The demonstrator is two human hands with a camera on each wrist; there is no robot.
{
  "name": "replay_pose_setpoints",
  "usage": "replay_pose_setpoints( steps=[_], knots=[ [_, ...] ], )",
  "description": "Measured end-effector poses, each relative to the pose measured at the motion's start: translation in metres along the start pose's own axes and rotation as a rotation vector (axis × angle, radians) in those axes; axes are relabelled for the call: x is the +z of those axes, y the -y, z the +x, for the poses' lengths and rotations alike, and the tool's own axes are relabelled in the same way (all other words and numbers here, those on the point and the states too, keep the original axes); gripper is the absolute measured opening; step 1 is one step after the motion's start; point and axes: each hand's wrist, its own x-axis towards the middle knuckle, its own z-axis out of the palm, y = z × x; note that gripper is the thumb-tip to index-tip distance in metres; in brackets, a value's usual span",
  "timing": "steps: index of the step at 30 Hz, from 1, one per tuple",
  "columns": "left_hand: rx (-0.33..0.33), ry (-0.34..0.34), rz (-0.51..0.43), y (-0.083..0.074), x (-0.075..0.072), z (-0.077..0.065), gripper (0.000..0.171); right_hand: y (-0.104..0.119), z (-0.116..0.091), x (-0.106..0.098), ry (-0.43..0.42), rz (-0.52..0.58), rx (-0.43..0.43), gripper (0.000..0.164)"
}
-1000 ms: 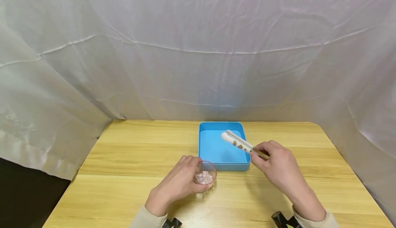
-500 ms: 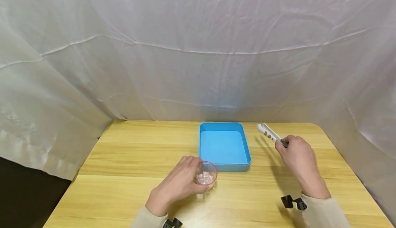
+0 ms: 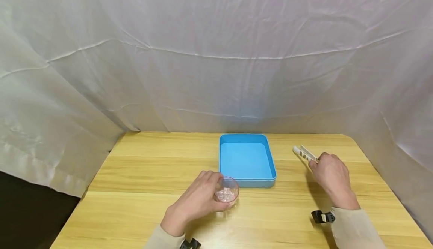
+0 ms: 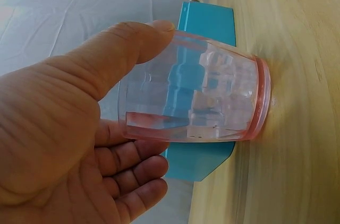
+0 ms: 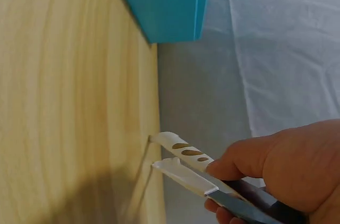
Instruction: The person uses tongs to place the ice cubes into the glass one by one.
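Observation:
A clear pinkish cup [image 3: 227, 189] stands on the table in front of the blue tray, with several clear cubes [image 4: 223, 94] in its bottom. My left hand [image 3: 197, 198] holds the cup around its side, thumb on one side and fingers on the other. Right of the tray, my right hand [image 3: 333, 179] grips a pair of tongs [image 3: 306, 154] with white slotted tips. In the right wrist view the tips of the tongs [image 5: 183, 163] are spread apart with nothing between them, close to the tabletop.
The blue tray [image 3: 247, 183] sits at the middle back of the wooden table [image 3: 142, 189], just behind the cup; no items show inside it. A pale curtain [image 3: 203, 83] hangs along the table's back and sides.
My right hand has moved the tongs from above the tray to the right, then lowered them toward the table. The left hand and the cup have stayed in place.

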Motion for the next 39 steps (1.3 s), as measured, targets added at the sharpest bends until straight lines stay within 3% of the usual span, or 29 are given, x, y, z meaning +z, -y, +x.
replay_pose_setpoints(
  steps=[10, 18, 30, 39],
  knots=[
    [0.004, -0.008, 0.003, 0.000, 0.000, -0.002, 0.074, -0.009, 0.006, 0.008, 0.211, -0.032, 0.139, 0.036],
    [-0.005, -0.003, 0.000, 0.002, 0.000, -0.003, 0.073, -0.011, 0.010, 0.019, 0.274, -0.050, 0.183, 0.032],
    [-0.035, -0.015, -0.035, 0.007, -0.002, -0.012, 0.071, -0.014, 0.012, 0.020, 0.253, -0.066, 0.168, 0.041],
    [-0.145, -0.068, -0.060, 0.027, -0.013, -0.027, 0.078, -0.009, 0.002, 0.016, 0.149, -0.077, 0.107, 0.051]
  ],
)
